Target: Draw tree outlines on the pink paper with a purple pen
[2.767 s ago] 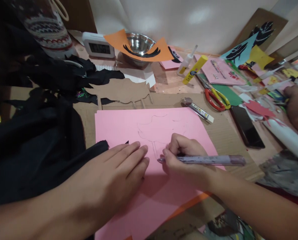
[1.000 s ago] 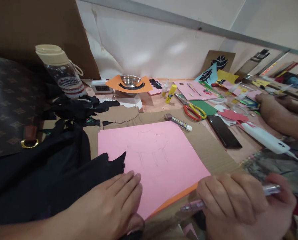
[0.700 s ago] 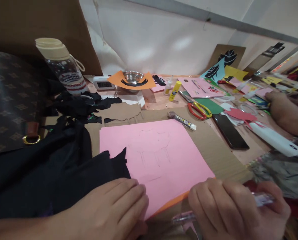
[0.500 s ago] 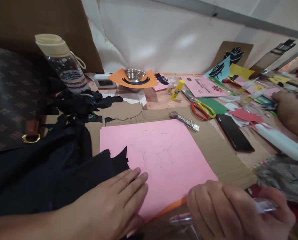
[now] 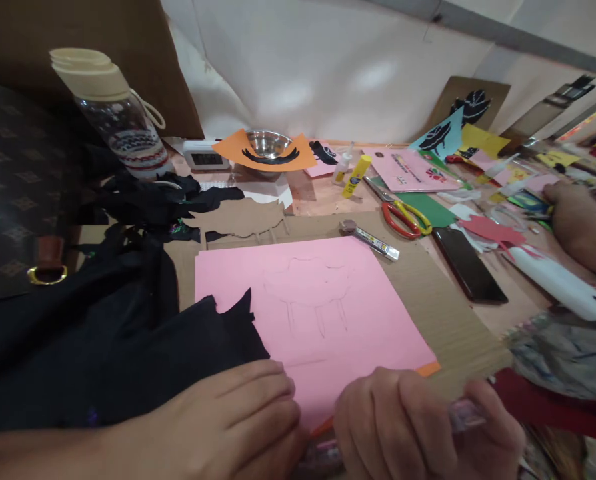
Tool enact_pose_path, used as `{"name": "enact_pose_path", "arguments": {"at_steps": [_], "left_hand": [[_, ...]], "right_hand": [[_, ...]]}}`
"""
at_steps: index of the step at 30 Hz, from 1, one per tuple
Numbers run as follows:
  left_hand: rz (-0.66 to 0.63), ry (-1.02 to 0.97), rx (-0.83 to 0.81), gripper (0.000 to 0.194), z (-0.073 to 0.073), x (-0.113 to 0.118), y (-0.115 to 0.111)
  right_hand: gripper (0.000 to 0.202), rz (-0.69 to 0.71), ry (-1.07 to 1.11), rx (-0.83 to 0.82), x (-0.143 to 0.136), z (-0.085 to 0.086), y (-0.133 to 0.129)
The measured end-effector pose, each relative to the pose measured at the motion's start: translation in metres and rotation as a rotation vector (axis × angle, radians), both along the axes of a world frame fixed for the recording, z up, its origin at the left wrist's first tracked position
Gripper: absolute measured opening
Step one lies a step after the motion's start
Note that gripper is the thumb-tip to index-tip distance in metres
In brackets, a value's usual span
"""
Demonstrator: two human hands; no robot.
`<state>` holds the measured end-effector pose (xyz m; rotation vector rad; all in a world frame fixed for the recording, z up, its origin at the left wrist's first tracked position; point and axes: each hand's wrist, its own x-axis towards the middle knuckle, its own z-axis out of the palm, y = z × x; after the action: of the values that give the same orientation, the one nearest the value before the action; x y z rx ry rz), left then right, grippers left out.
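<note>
A pink sheet (image 5: 378, 320) with a faint pencil drawing lies on cardboard, with an orange edge showing beneath it. My left hand (image 5: 238, 420) rests at the sheet's lower left, over the edge of a black cloth (image 5: 153, 353); its fingers are together and bent, and anything beneath them is hidden. At the sheet's lower right, my right hand (image 5: 418, 420) is curled round a clear pen-like object (image 5: 465, 415), which shows between thumb and fingers. Below the sheet, near both hands, another clear, blurred part (image 5: 323, 453) shows.
Red-yellow scissors (image 5: 405, 219), a cutter (image 5: 375, 241), a phone (image 5: 468, 265) and a glue stick (image 5: 357, 177) lie beyond the sheet. A bottle (image 5: 128, 127) and bag (image 5: 13, 193) stand left. Another person's arm (image 5: 585, 223) reaches in at right.
My right hand has moved left with the clear object, closer to my left hand. My left hand's fingers have drawn together and sit slightly lower. The view has shifted a little.
</note>
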<state>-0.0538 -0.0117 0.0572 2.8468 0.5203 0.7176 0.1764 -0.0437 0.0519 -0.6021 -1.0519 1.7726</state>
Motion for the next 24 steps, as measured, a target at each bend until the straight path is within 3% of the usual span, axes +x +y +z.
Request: {"name": "enact_pose_path", "arguments": {"at_steps": [6, 10, 16, 24], "left_hand": [[-0.098, -0.061, -0.091, 0.037, 0.002, -0.007, 0.007], [-0.108, -0.149, -0.244, 0.023, -0.012, -0.004, 0.006], [-0.152, -0.232, -0.357, 0.020, -0.030, 0.001, 0.003], [-0.116, -0.279, -0.542, 0.013, -0.023, 0.001, 0.004]], "right_hand": [[0.071, -0.073, 0.342, -0.155, 0.003, 0.004, 0.008], [0.072, -0.087, 0.383, -0.141, -0.004, 0.006, 0.017], [0.067, -0.186, 0.471, -0.104, -0.014, 0.006, 0.021], [0.058, -0.249, 0.602, -0.151, -0.010, -0.014, 0.020]]}}
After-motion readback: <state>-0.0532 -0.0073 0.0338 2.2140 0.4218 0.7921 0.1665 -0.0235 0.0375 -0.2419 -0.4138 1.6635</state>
